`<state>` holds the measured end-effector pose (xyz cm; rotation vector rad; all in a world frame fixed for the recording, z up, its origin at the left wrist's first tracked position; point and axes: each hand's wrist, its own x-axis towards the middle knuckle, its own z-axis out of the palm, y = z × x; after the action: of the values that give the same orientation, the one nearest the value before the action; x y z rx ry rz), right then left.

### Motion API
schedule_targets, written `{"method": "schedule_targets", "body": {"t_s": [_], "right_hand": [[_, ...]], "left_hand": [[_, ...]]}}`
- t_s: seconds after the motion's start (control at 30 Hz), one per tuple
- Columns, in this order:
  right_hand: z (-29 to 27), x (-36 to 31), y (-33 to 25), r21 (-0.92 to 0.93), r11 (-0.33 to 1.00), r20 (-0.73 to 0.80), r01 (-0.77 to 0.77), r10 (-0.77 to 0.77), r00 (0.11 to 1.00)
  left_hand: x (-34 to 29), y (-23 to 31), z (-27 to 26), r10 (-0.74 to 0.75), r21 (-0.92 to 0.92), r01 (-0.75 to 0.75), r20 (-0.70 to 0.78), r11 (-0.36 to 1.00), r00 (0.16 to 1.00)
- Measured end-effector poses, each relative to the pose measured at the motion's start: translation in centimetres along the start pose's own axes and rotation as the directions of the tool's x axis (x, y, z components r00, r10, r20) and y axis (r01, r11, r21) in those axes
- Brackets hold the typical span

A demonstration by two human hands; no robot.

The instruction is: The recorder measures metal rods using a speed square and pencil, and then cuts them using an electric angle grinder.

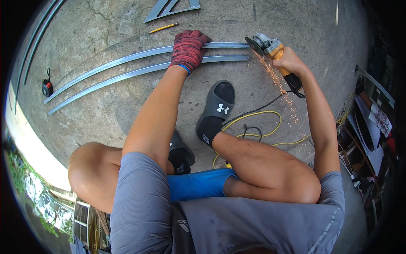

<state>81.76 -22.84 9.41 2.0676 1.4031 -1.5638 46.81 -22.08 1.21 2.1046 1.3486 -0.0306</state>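
Observation:
Two long grey metal channels lie side by side on the concrete floor: a far channel (127, 59) and a near channel (116, 79). My left hand (187, 50), in a red and black knit glove, is closed over the far channel and presses it down. An angle grinder (275, 47) with a yellow and black body is gripped in my bare right hand (292, 62). Its disc (255, 46) meets the right end of the far channel. Orange sparks (272, 72) stream down from it toward me. The exact contact line is hidden behind the disc.
A pencil (164, 28) and a triangular metal frame (169, 9) lie beyond the channels. The tape measure (47, 87) rests by their left ends. A yellow cord (270, 112) loops near my feet. More metal lengths (36, 40) lie far left; piled items (368, 127) stand right.

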Motion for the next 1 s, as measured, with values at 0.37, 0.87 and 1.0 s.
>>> {"method": "schedule_targets", "body": {"t_s": [0.37, 0.87, 1.0], "right_hand": [[-0.1, -0.3, 0.8, 0.002, 1.000, -0.013, 0.014, -0.014, 1.000], [-0.1, -0.7, 0.7, -0.044, 0.998, 0.040, -0.039, 0.041, 0.998], [0.1, -1.6, 1.3, 0.030, 0.999, 0.041, -0.044, 0.042, 0.998]], "left_hand": [[-0.1, 0.5, 0.2, -0.002, -0.013, 0.002, -0.016, 1.000, 1.000], [-0.3, 0.2, 0.0, -0.003, -0.001, 0.003, -0.007, 1.000, 1.000], [-0.4, 0.2, 0.0, 0.014, -0.008, -0.014, -0.019, 1.000, 1.000]]}}
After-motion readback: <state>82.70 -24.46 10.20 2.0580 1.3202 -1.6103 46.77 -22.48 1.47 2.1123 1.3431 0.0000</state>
